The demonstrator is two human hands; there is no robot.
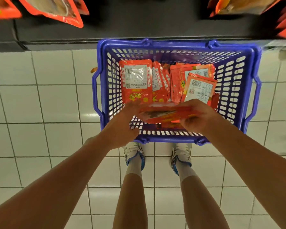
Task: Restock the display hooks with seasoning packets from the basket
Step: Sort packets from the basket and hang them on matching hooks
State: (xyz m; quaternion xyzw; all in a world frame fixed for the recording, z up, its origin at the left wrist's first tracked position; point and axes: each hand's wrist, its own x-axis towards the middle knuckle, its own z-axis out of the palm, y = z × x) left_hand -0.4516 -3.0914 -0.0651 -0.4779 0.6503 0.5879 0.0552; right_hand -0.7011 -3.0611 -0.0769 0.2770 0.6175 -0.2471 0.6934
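Nearest the camera, two bare legs and a pair of white-and-blue shoes point(158, 156) stood on the white tiled floor point(40, 146), the toes just short of the near rim of the blue plastic basket point(254, 90). Both forearms reached forward over that near rim. Above the near part of the basket, the left hand point(124, 123) and the right hand point(200, 116) together held a small stack of red seasoning packets point(163, 114), blurred by motion. The right hand's fingers were curled round the stack's right end; the left hand's fingers met its left end, though how tightly they closed could not be told from the blur. The hands were set apart by the width of the stack.

Inside the basket, beyond the hands, more loose packets point(135, 80) lay in a heap on the bottom, most with their printed label and barcode side upward; one large packet lay flat toward the basket's left wall, and several overlapped toward its right wall. A small orange scrap point(94, 69) lay on the floor just outside the basket's left handle.

Beyond the basket's far rim ran the dark base of the display shelf point(139, 28). Above it, hanging orange-red packets point(56, 9) showed to the far left and others point(248, 5) to the far right of the basket.
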